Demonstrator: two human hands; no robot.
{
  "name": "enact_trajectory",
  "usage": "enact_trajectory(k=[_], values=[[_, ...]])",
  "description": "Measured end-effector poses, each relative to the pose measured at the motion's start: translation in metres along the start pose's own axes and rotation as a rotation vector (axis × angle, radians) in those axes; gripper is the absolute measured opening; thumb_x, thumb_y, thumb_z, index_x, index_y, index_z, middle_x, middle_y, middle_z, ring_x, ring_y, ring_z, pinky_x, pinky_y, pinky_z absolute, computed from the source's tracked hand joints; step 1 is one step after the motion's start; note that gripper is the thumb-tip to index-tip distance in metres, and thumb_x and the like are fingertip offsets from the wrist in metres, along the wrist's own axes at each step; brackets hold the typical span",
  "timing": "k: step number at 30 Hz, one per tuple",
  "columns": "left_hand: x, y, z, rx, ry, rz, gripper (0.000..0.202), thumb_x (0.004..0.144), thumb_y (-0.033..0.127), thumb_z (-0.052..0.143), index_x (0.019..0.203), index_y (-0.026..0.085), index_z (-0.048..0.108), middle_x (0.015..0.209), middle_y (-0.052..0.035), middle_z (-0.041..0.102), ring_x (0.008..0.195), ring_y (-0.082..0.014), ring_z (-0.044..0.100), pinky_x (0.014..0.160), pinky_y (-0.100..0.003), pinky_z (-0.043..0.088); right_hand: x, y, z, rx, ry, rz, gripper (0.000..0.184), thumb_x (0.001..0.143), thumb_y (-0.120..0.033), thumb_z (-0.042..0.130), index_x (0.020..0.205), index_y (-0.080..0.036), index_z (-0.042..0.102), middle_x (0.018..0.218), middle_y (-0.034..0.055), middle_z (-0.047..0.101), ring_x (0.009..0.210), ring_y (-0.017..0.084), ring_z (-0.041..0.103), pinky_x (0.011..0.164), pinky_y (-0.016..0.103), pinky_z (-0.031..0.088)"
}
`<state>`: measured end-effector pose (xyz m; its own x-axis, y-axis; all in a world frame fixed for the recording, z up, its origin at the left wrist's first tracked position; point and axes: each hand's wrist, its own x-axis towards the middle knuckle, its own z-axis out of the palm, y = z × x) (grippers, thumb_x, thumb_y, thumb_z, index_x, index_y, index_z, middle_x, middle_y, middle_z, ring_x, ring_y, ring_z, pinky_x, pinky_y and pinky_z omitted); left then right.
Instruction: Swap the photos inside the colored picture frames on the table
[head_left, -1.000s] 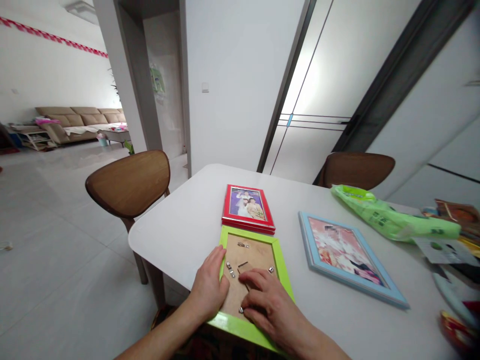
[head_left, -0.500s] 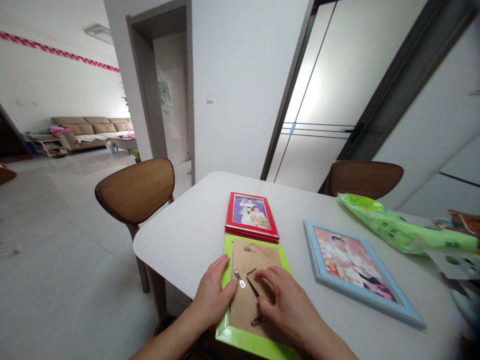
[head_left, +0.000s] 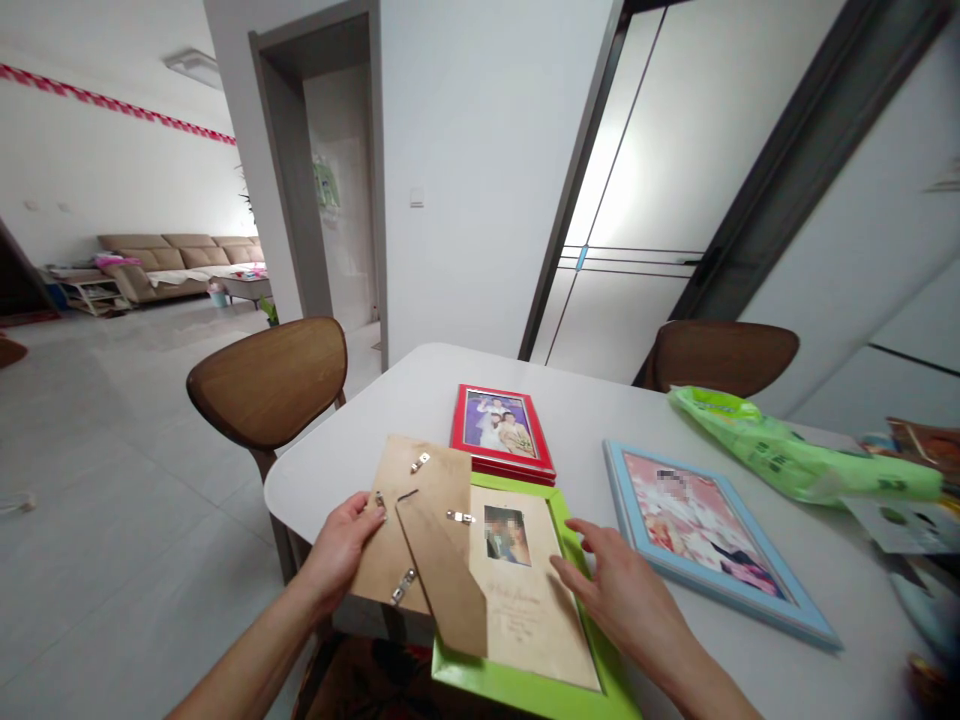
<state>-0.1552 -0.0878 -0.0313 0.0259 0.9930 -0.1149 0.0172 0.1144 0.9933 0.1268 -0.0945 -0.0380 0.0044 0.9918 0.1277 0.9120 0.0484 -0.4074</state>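
Observation:
A green picture frame (head_left: 577, 545) lies face down at the near edge of the white table (head_left: 390, 430). My left hand (head_left: 339, 550) is closed on the frame's brown backing board (head_left: 420, 520), lifted off to the left with its stand flap hanging down. A cream card with a small photo (head_left: 525, 590) now shows inside the frame. My right hand (head_left: 622, 595) rests on the frame's right side, fingers spread beside the card.
A red framed photo (head_left: 501, 430) lies just beyond the green frame. A blue framed photo (head_left: 712, 540) lies to the right, with a green plastic bag (head_left: 795, 450) and papers behind it. Two wooden chairs (head_left: 270, 385) stand at the table's left and far sides.
The backing board, pressed in the frame by both hands before, is now lifted out and swung left in my left hand, uncovering the card. My right hand moved to the frame's right side.

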Motion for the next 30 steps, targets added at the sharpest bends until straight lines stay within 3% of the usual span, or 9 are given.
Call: enact_trajectory(k=[6,10,13,16,20,22,26,28,30], values=[[0.013,-0.016,-0.040,0.216,0.085,0.001,0.028,0.069,0.032,0.050,0.088,0.011,0.052,0.067,-0.0028,0.063,0.061,-0.0199,0.061,0.055,-0.029,0.047,0.002,0.016,0.010,-0.006,-0.064,0.086,0.051,0.069,-0.026,0.042,0.117,-0.010,0.040,0.087,0.0109,0.060,0.077,0.021,0.056,0.068,0.030,0.039],[0.019,-0.014,-0.044,0.420,0.210,0.129,0.044,0.064,0.025,0.054,0.105,0.010,0.047,0.087,-0.0079,0.061,0.086,-0.0264,0.056,0.079,-0.041,0.040,0.002,0.009,0.002,0.326,-0.033,0.253,0.058,0.065,-0.023,0.041,0.121,-0.010,0.033,0.065,0.0037,0.059,0.058,0.018,0.056,0.055,0.027,0.038],[0.011,-0.005,-0.025,0.516,0.247,0.257,0.049,0.063,0.022,0.055,0.110,0.011,0.046,0.112,-0.0113,0.050,0.110,-0.0273,0.040,0.095,-0.043,0.024,-0.005,0.000,-0.006,0.882,-0.162,0.422,0.068,0.065,-0.021,0.039,0.129,-0.019,0.017,0.065,0.0004,0.060,0.049,0.016,0.056,0.049,0.027,0.040],[-0.011,0.002,0.021,0.562,0.121,0.359,0.045,0.066,0.019,0.054,0.110,0.015,0.047,0.115,-0.0089,0.049,0.111,-0.0230,0.040,0.097,-0.039,0.026,-0.013,-0.011,-0.013,1.293,-0.236,0.507,0.074,0.065,-0.023,0.043,0.131,-0.027,0.010,0.071,-0.0005,0.064,0.049,0.016,0.058,0.050,0.029,0.043],[-0.039,0.000,0.093,0.675,-0.329,0.654,0.070,0.061,0.032,0.065,0.122,0.012,0.035,0.128,-0.0158,0.036,0.116,-0.0302,0.033,0.095,-0.045,0.029,-0.018,-0.024,-0.022,1.404,-0.154,0.500,0.078,0.064,-0.029,0.055,0.130,-0.032,0.013,0.076,-0.0012,0.066,0.048,0.015,0.057,0.052,0.029,0.045],[-0.045,0.001,0.116,0.721,-0.388,0.783,0.073,0.058,0.033,0.068,0.119,0.008,0.037,0.125,-0.0191,0.038,0.113,-0.0334,0.036,0.093,-0.047,0.032,-0.018,-0.028,-0.025,1.395,-0.134,0.451,0.080,0.063,-0.035,0.059,0.130,-0.032,0.015,0.079,-0.0002,0.066,0.048,0.014,0.057,0.053,0.029,0.045],[-0.050,0.014,0.120,0.776,-0.400,0.945,0.049,0.068,0.015,0.050,0.116,0.011,0.039,0.101,-0.0134,0.055,0.089,-0.0256,0.052,0.075,-0.037,0.047,-0.016,-0.024,-0.026,1.278,-0.100,0.376,0.080,0.063,-0.038,0.061,0.129,-0.027,0.019,0.071,-0.0008,0.064,0.048,0.012,0.055,0.051,0.026,0.044],[-0.052,0.022,0.104,0.740,-0.295,0.982,0.048,0.071,0.009,0.041,0.119,0.014,0.036,0.094,-0.0107,0.057,0.083,-0.0221,0.054,0.071,-0.033,0.048,-0.013,-0.015,-0.023,1.144,-0.074,0.376,0.079,0.062,-0.038,0.061,0.129,-0.023,0.021,0.062,-0.0038,0.061,0.048,0.013,0.054,0.048,0.024,0.042],[-0.054,0.027,0.081,0.666,-0.102,0.912,0.048,0.073,0.009,0.038,0.120,0.017,0.034,0.089,-0.0077,0.057,0.077,-0.0185,0.055,0.069,-0.029,0.048,-0.008,-0.003,-0.018,1.008,-0.068,0.367,0.077,0.063,-0.037,0.059,0.129,-0.020,0.022,0.054,-0.0062,0.056,0.047,0.013,0.053,0.045,0.022,0.039]])
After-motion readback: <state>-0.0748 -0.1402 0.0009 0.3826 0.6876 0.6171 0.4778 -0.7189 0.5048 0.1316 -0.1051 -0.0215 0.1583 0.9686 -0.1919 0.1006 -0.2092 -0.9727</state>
